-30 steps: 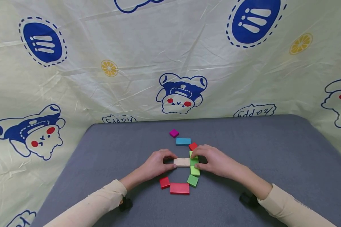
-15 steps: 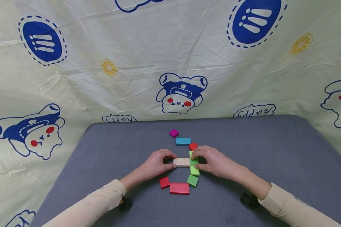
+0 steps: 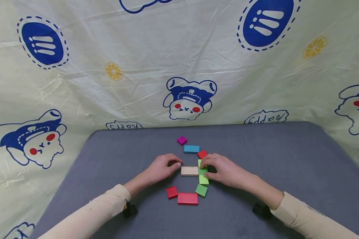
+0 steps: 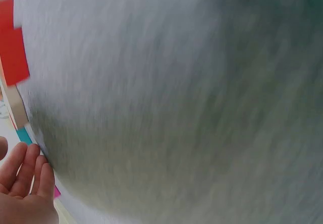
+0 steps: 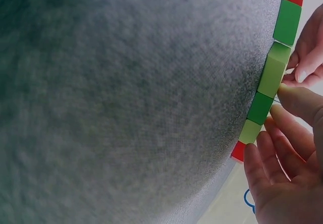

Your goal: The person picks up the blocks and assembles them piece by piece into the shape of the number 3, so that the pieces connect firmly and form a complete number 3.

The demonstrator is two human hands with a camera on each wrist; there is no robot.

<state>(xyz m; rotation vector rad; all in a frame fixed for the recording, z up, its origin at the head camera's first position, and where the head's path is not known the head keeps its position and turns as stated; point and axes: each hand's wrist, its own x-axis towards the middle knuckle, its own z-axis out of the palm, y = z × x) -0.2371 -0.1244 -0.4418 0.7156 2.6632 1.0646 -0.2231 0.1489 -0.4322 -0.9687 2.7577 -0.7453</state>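
A pale wooden block (image 3: 189, 171) lies flat, its right end meeting a row of green blocks. My left hand (image 3: 161, 167) is just left of it, fingers loosely bent and apart from the wood. In the left wrist view those fingers (image 4: 20, 176) hold nothing. My right hand (image 3: 225, 169) has thumb and index finger at the middle green block (image 3: 202, 171), partly covering it. Light green blocks adjoin it: one nearer the front (image 3: 203, 180), another behind (image 3: 199, 162). The right wrist view shows the dark green block (image 5: 260, 108) beside the thumb and index fingertips.
Behind the green row lie a small red block (image 3: 202, 154), a blue block (image 3: 191, 149) and a magenta block (image 3: 181, 140). In front are a tilted green block (image 3: 201, 190), a long red block (image 3: 187, 199) and a smaller red block (image 3: 172, 192). A grey cloth (image 3: 131, 142) covers the table.
My left hand has let go of the wooden block and moved slightly left and back. My right hand stays at the green row. The blocks keep their arrangement.
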